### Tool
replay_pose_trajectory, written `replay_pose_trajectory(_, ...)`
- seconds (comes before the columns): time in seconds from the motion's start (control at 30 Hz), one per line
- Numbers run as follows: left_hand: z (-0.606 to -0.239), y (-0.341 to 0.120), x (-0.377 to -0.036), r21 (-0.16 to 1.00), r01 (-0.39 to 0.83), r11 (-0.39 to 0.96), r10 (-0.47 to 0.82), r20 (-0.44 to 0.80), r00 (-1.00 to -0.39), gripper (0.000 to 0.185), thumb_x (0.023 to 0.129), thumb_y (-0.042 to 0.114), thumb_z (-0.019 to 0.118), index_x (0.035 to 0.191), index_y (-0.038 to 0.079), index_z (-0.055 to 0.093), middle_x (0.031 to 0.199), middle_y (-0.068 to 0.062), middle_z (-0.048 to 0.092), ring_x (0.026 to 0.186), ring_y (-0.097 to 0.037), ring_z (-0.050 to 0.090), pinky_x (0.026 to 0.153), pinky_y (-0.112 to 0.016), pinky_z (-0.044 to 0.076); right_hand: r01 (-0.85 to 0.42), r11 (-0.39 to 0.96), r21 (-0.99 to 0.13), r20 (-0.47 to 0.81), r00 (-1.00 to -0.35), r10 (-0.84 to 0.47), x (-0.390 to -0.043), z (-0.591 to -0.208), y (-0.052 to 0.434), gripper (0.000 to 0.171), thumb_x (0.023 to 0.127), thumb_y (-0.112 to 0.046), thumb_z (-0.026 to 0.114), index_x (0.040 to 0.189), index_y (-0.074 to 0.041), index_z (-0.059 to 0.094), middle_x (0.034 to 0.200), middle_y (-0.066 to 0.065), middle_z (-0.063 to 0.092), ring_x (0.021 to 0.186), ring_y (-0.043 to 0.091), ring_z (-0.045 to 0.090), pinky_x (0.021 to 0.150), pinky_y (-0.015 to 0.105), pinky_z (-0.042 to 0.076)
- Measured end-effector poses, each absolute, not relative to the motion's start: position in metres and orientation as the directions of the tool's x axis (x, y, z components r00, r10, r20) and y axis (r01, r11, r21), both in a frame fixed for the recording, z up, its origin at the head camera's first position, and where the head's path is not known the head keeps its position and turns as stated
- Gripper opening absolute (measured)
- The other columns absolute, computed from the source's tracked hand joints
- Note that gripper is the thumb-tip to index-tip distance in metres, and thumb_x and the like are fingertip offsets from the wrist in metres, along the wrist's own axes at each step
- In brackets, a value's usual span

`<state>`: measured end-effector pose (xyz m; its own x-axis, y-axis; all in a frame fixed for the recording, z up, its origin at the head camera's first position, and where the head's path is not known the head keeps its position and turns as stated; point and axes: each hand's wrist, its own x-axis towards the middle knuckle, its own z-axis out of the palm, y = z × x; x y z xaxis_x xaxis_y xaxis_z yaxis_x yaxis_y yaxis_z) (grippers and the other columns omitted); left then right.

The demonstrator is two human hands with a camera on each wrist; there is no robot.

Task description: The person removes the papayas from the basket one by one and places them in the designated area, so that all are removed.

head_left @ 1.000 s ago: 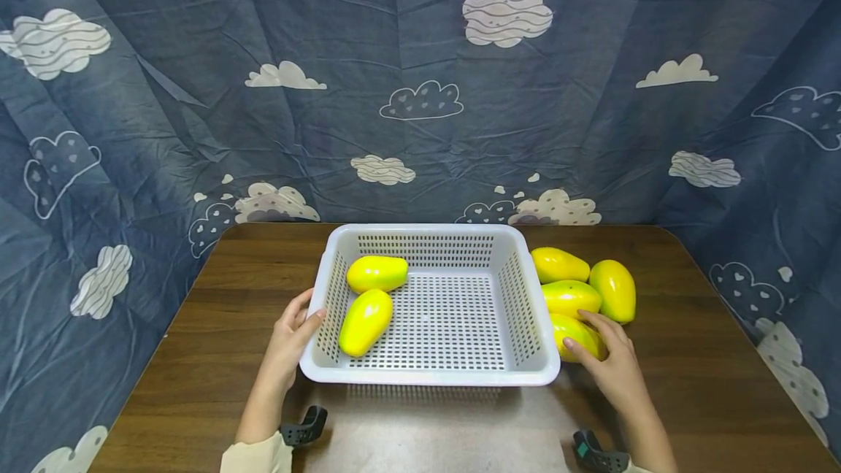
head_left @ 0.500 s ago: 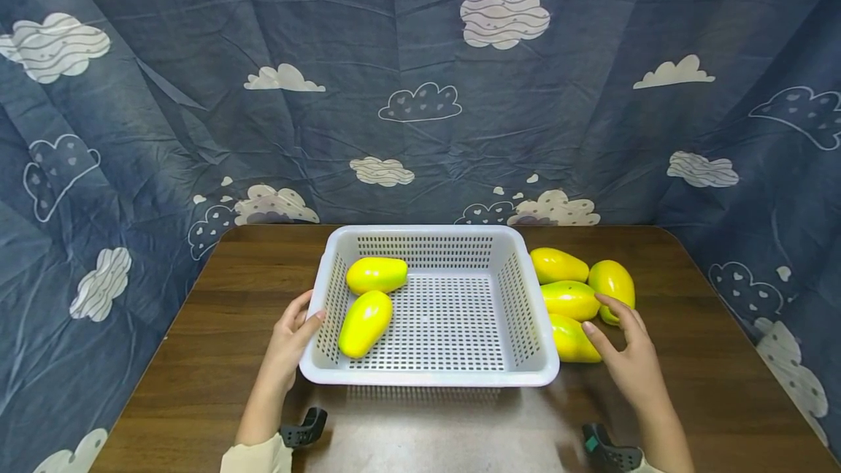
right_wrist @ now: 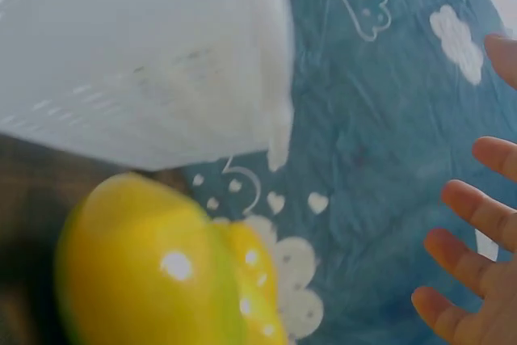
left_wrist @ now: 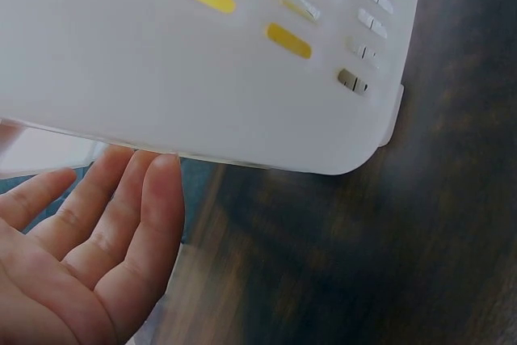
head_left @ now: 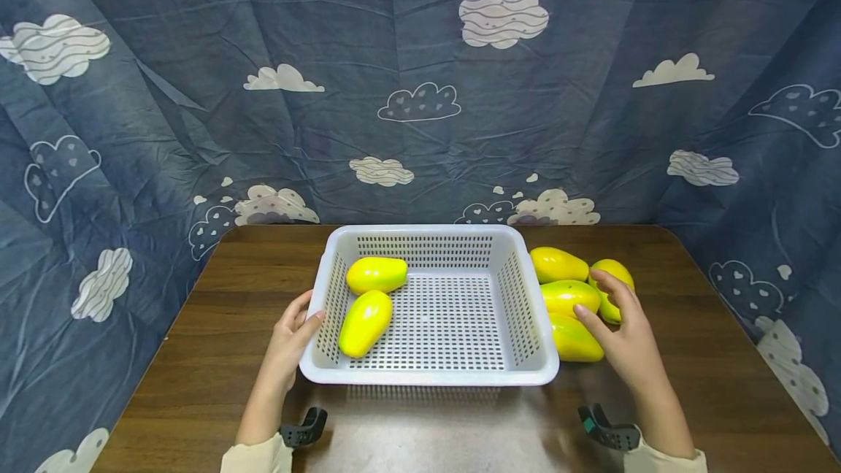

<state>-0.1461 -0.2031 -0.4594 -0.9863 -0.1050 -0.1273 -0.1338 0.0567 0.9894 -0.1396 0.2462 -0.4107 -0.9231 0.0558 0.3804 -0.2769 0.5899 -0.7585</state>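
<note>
Gleaming brown table (head_left: 197,356) before cloud-print backdrop (head_left: 420,79)

Bench (head_left: 197,356): dark brown wood grain, rounded far corners. Backdrop cloth (head_left: 420,130): creased blue fabric, white cloud print, enclosing from 9 through 12 to 3 o'clock. Lighting even.

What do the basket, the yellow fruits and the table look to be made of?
Basket: white moulded plastic, matt, with perforated walls and floor. Yellow fruits: probably plastic replicas, given the glossy, uniform yellow-green skin with highlights. Table: dark wood or wood-look laminate, grain streaks, slight sheen.
</note>
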Motion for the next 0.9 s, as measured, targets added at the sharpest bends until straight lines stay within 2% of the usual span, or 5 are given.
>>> replay_pose_trajectory(0.1, -0.459, -0.203, -0.146, 0.989, -0.135, 0.057, -0.106, -0.129, -0.986, 0.046, 0.090, 0.018, 0.054, 0.133, 0.016, 0.037, 0.119, -0.022, 0.052, 0.093, -0.033, 0.060, 0.069, -0.040, 0.053, -0.281, 0.570, -0.772, 0.365, -0.930, 0.036, -0.142, -0.399, 0.241, 0.058, 0.083, -0.015, 0.065, 0.134, -0.011, 0.039, 0.131, 0.011, 0.041, 0.115, 0.025, 0.036, 0.100, 0.048, 0.025)
replay_pose_trajectory(0.17, -0.459, -0.203, -0.146, 0.989, -0.136, 0.057, -0.106, -0.129, -0.986, 0.046, 0.090, 0.018, 0.054, 0.133, 0.016, 0.037, 0.119, -0.022, 0.052, 0.093, -0.034, 0.060, 0.069, -0.040, 0.052, -0.293, 0.553, -0.780, 0.364, -0.931, 0.021, -0.145, -0.392, 0.237, 0.058, 0.082, -0.015, 0.065, 0.135, -0.013, 0.039, 0.132, 0.010, 0.040, 0.114, 0.028, 0.035, 0.097, 0.056, 0.024)
replay_pose_trajectory(0.47, -0.458, -0.202, -0.146, 0.990, -0.128, 0.057, -0.102, -0.121, -0.987, 0.046, 0.090, 0.018, 0.054, 0.133, 0.015, 0.037, 0.121, -0.021, 0.051, 0.095, -0.034, 0.059, 0.071, -0.041, 0.052, -0.383, 0.510, -0.770, 0.410, -0.910, -0.064, -0.158, -0.371, 0.222, 0.062, 0.080, -0.008, 0.067, 0.135, -0.012, 0.039, 0.132, 0.010, 0.040, 0.116, 0.030, 0.035, 0.095, 0.057, 0.025)
replay_pose_trajectory(0.7, -0.458, -0.202, -0.146, 0.990, -0.127, 0.056, -0.105, -0.121, -0.987, 0.046, 0.090, 0.017, 0.054, 0.133, 0.015, 0.037, 0.121, -0.022, 0.051, 0.095, -0.034, 0.059, 0.071, -0.041, 0.052, -0.422, 0.497, -0.758, 0.418, -0.900, -0.127, -0.170, -0.362, 0.206, 0.061, 0.079, -0.010, 0.068, 0.134, -0.015, 0.041, 0.131, 0.008, 0.040, 0.117, 0.027, 0.035, 0.094, 0.056, 0.027)
replay_pose_trajectory(0.9, -0.458, -0.202, -0.145, 0.989, -0.131, 0.065, -0.108, -0.124, -0.986, 0.047, 0.090, 0.018, 0.054, 0.133, 0.015, 0.037, 0.121, -0.022, 0.051, 0.094, -0.033, 0.059, 0.070, -0.040, 0.052, -0.469, 0.416, -0.779, 0.415, -0.883, -0.219, -0.179, -0.351, 0.185, 0.059, 0.080, -0.003, 0.065, 0.133, -0.007, 0.040, 0.132, 0.012, 0.040, 0.117, 0.032, 0.038, 0.096, 0.053, 0.027)
